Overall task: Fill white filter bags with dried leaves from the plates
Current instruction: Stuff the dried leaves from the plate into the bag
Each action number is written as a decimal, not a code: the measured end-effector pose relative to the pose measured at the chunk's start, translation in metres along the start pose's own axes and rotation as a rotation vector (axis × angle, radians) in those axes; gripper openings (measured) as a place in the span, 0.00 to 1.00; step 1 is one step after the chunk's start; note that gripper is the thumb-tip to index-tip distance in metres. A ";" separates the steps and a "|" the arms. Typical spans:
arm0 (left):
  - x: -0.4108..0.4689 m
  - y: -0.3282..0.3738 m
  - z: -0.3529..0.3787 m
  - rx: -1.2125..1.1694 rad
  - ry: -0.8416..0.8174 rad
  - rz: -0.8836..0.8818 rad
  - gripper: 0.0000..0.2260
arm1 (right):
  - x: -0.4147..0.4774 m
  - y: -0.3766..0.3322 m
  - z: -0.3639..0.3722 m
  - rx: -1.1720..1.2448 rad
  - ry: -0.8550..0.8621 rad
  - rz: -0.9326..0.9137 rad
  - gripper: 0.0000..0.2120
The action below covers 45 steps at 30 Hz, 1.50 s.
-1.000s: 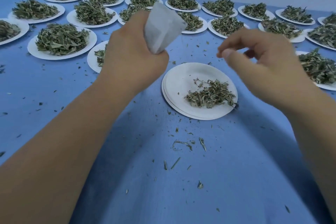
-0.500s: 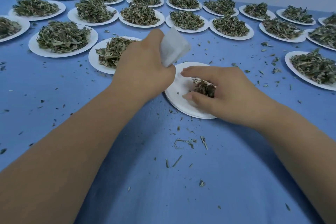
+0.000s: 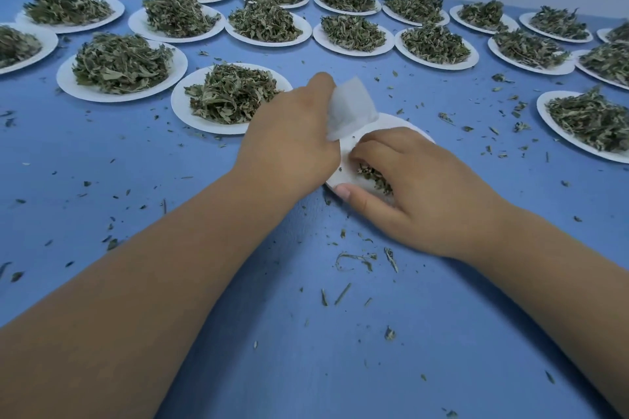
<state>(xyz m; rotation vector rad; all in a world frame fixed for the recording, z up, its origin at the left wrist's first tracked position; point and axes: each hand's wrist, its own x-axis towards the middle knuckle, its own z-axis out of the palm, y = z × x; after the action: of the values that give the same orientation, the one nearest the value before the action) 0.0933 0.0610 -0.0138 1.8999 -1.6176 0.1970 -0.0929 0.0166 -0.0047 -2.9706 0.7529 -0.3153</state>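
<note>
The left grip (image 3: 289, 143) is hovering over the middle of the counter (image 3: 306, 343), curling round a white bag (image 3: 352, 109) whose upper part is sticking up just above the near plate (image 3: 391, 121). The right grip (image 3: 432, 187) is lying on that plate, its fingers closing round a small clump of leaves (image 3: 372, 175) and its thumb resting at the plate's near rim. The left grip is covering the bag's lower part, so how much it is holding is hard to judge. Apart from the clump, the near plate is showing almost bare, so this portion is probably nearing its end. Most of the work is remaining: many heaped plates (image 3: 180, 109) are sitting in rows toward the counter's far edge and out to its left and right edges, none looking touched. No filled bags are showing anywhere. Crumbs (image 3: 354, 260) are lying scattered across the counter, thickest just near of the plate.
</note>
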 end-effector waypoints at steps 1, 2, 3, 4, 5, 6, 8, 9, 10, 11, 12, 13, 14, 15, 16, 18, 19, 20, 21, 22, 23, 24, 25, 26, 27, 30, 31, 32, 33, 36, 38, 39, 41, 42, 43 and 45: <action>0.000 0.000 0.000 0.006 0.002 0.009 0.14 | -0.001 0.000 0.001 -0.028 0.032 -0.014 0.26; 0.000 0.001 0.001 0.006 0.003 0.010 0.14 | -0.003 0.001 0.003 -0.046 0.055 -0.026 0.25; 0.001 0.001 0.001 0.003 0.004 0.007 0.14 | -0.005 0.003 0.005 -0.036 0.066 -0.025 0.23; 0.001 0.001 0.002 0.003 0.002 0.005 0.13 | -0.007 0.005 0.006 0.012 0.074 -0.012 0.22; 0.001 0.001 0.003 0.007 -0.001 0.006 0.13 | -0.009 0.008 0.006 0.078 0.088 -0.002 0.20; 0.001 0.000 0.003 0.013 -0.004 0.009 0.13 | -0.011 0.010 0.006 0.134 0.110 -0.003 0.18; 0.001 0.000 0.004 0.023 -0.009 0.014 0.13 | -0.012 0.011 0.007 0.177 0.147 -0.025 0.14; 0.001 0.000 0.005 0.025 -0.009 0.018 0.13 | -0.013 0.010 0.008 0.181 0.158 -0.048 0.12; 0.001 0.000 0.005 0.025 -0.009 0.021 0.13 | -0.013 0.009 0.009 0.185 0.167 -0.073 0.12; 0.000 0.000 0.006 0.023 -0.010 0.024 0.13 | -0.013 0.009 0.009 0.192 0.173 -0.089 0.12; 0.000 0.000 0.006 0.023 -0.010 0.024 0.12 | -0.013 0.009 0.010 0.199 0.175 -0.093 0.13; 0.000 0.000 0.006 0.024 -0.009 0.022 0.12 | -0.013 0.010 0.010 0.201 0.172 -0.084 0.14; 0.000 0.000 0.006 0.025 -0.010 0.018 0.13 | -0.013 0.011 0.011 0.196 0.167 -0.076 0.15; 0.000 0.000 0.006 0.029 -0.012 0.013 0.13 | -0.012 0.011 0.011 0.189 0.163 -0.074 0.16; 0.000 0.000 0.006 0.035 -0.015 0.008 0.13 | -0.012 0.010 0.011 0.183 0.160 -0.076 0.17; 0.000 0.001 0.006 0.040 -0.018 0.003 0.13 | -0.011 0.009 0.010 0.187 0.160 -0.085 0.19; -0.001 0.001 0.006 0.038 -0.020 0.005 0.13 | -0.010 0.009 0.009 0.198 0.161 -0.088 0.20; -0.001 0.001 0.005 0.033 -0.021 0.007 0.13 | -0.009 0.008 0.007 0.218 0.168 -0.088 0.21; -0.001 0.001 0.005 0.025 -0.023 0.008 0.13 | -0.009 0.007 0.006 0.250 0.182 -0.074 0.22; -0.001 0.001 0.004 0.017 -0.025 0.007 0.13 | -0.009 0.007 0.004 0.300 0.198 -0.043 0.22; -0.001 0.001 0.004 0.010 -0.025 0.006 0.12 | -0.008 0.006 0.002 0.361 0.220 0.002 0.23; -0.001 0.002 0.003 0.008 -0.026 0.004 0.12 | -0.006 0.007 0.000 0.422 0.250 0.056 0.24; -0.001 0.002 0.002 0.011 -0.024 0.003 0.12 | -0.003 0.009 -0.002 0.486 0.281 0.122 0.25; -0.001 0.003 0.002 0.015 -0.021 0.004 0.12 | 0.003 0.013 -0.005 0.556 0.314 0.197 0.26; -0.001 0.004 0.001 0.017 -0.014 0.009 0.12 | 0.009 0.016 -0.010 0.646 0.341 0.273 0.26; -0.001 0.006 -0.002 0.009 -0.004 0.022 0.12 | 0.031 0.026 -0.029 0.869 0.403 0.426 0.28; -0.001 0.007 -0.003 0.005 -0.007 0.019 0.13 | 0.037 0.028 -0.033 0.851 0.420 0.425 0.28; 0.000 0.007 -0.003 0.001 -0.010 0.017 0.13 | 0.042 0.029 -0.037 0.803 0.429 0.401 0.28; 0.000 0.007 -0.004 -0.002 -0.009 0.014 0.13 | 0.046 0.029 -0.039 0.741 0.421 0.366 0.27; 0.001 0.006 -0.006 -0.008 -0.002 0.004 0.13 | 0.055 0.025 -0.040 0.584 0.345 0.265 0.25; 0.001 0.007 -0.006 -0.018 0.003 0.006 0.12 | 0.060 0.022 -0.041 0.505 0.277 0.244 0.24; 0.001 0.008 -0.006 -0.021 0.006 0.012 0.12 | 0.063 0.021 -0.041 0.480 0.248 0.242 0.23; 0.001 0.009 -0.006 -0.027 0.006 0.021 0.11 | 0.067 0.019 -0.044 0.472 0.212 0.240 0.22; 0.001 0.009 -0.006 -0.033 0.003 0.021 0.11 | 0.069 0.019 -0.045 0.464 0.196 0.236 0.21; 0.001 0.009 -0.006 -0.041 0.001 0.017 0.11 | 0.070 0.017 -0.047 0.448 0.181 0.228 0.21; 0.000 0.010 -0.007 -0.054 -0.006 0.010 0.11 | 0.072 0.014 -0.050 0.427 0.191 0.213 0.22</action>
<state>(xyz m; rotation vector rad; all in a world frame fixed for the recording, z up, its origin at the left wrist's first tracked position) 0.0859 0.0642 -0.0047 1.8544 -1.6204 0.1504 -0.0481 -0.0308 0.0560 -2.4617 0.8828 -0.6583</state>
